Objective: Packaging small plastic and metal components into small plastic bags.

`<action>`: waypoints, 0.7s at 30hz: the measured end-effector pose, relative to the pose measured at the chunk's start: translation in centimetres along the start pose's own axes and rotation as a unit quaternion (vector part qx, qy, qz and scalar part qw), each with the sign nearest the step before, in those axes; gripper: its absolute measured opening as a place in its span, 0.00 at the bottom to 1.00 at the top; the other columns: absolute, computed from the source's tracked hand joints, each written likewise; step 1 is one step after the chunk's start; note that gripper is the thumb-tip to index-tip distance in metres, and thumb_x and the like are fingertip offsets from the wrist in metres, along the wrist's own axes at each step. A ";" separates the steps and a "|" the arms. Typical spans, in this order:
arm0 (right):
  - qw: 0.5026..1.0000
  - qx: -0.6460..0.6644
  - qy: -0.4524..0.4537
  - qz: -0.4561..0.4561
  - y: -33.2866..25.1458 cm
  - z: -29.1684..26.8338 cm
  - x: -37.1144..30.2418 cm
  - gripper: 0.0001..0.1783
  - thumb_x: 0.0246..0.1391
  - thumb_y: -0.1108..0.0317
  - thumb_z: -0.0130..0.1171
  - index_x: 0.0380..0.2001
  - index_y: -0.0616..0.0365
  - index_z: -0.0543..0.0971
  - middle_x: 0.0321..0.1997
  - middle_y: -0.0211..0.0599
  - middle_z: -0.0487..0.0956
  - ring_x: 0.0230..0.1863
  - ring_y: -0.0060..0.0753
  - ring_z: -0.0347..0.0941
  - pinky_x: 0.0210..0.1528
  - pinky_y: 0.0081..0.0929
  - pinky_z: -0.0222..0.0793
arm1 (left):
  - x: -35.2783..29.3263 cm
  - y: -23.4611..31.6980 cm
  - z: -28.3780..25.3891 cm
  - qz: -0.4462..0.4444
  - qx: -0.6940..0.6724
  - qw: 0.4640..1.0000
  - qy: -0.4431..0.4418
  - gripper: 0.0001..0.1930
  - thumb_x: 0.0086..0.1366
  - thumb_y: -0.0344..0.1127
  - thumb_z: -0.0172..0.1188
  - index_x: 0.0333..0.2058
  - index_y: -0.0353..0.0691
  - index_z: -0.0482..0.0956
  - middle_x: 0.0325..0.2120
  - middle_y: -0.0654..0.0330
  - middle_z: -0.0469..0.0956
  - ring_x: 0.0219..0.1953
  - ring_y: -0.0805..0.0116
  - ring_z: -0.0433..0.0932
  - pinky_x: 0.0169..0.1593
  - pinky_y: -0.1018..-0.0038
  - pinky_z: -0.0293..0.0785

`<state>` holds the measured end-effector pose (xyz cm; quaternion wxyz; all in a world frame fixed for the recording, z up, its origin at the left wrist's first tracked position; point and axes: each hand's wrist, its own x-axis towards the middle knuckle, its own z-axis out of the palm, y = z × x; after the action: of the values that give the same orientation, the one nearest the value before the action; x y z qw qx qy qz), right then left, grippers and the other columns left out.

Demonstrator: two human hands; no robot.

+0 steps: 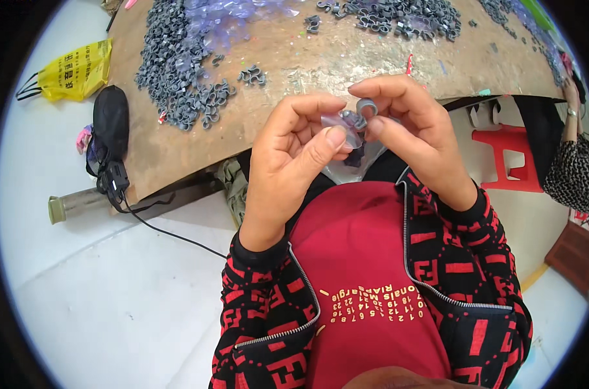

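Brown tabletop (pixel 294 55), scuffed and flecked with bits of colour, curves across the upper part of the view above a pale floor (pixel 132 305). Just in front of its near edge, above the person's lap, a grey ring-shaped piece (pixel 367 107) sits at the fingertips of the right hand (pixel 418 129), pinched between thumb and forefinger. Directly beside it, the left hand (pixel 288 146) pinches a small clear plastic bag (pixel 353 139) between thumb and fingers; more grey shows at the bag, but how many pieces it holds I cannot tell.

Beyond the hands, a small cluster of grey clips (pixel 252 76) lies on the wood, near a large heap of the same clips (pixel 168 78) that spreads along the left side. Crumpled clear bags (pixel 223 23) with a violet tint lie against that heap, and another grey pile (pixel 411 18) sits at the far edge. A thin red scrap (pixel 409 63) rests behind the right hand.

Farther left are a yellow bag (pixel 77 71) with black handles and a black pouch (pixel 111 123). To the right stand a red stool (pixel 510 159) and, past it, another person's patterned sleeve (pixel 572 172).
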<state>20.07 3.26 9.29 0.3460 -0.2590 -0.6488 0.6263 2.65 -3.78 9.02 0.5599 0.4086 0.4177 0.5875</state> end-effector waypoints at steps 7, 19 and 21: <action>0.999 0.040 -0.008 -0.004 0.6 -0.7 -0.4 0.17 0.60 0.74 0.46 0.52 0.64 0.69 0.41 0.32 0.73 0.40 0.18 0.68 0.42 0.19 0.66 | 0.0 -0.3 0.4 -0.003 0.010 1.000 0.015 0.14 0.63 0.30 0.57 0.46 0.32 0.70 0.36 0.57 0.77 0.34 0.73 0.76 0.39 0.78 0.73; 0.999 0.021 -0.024 -0.030 1.5 -1.2 0.4 0.14 0.56 0.78 0.53 0.46 0.63 0.70 0.42 0.32 0.72 0.41 0.19 0.69 0.44 0.18 0.65 | 0.8 -0.4 0.5 0.001 -0.005 1.000 -0.010 0.13 0.60 0.23 0.58 0.44 0.33 0.70 0.39 0.59 0.75 0.43 0.73 0.75 0.48 0.77 0.72; 0.998 -0.020 -0.020 -0.055 1.8 -1.3 0.4 0.13 0.55 0.79 0.54 0.45 0.64 0.71 0.42 0.32 0.73 0.42 0.21 0.69 0.45 0.19 0.65 | 0.9 -0.7 0.4 0.009 -0.002 1.000 -0.008 0.13 0.60 0.23 0.58 0.44 0.33 0.69 0.40 0.59 0.75 0.43 0.73 0.75 0.48 0.76 0.72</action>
<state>20.62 4.53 7.51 0.3617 -0.2168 -0.6815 0.5981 3.22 -2.86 8.46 0.5588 0.4158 0.4086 0.5898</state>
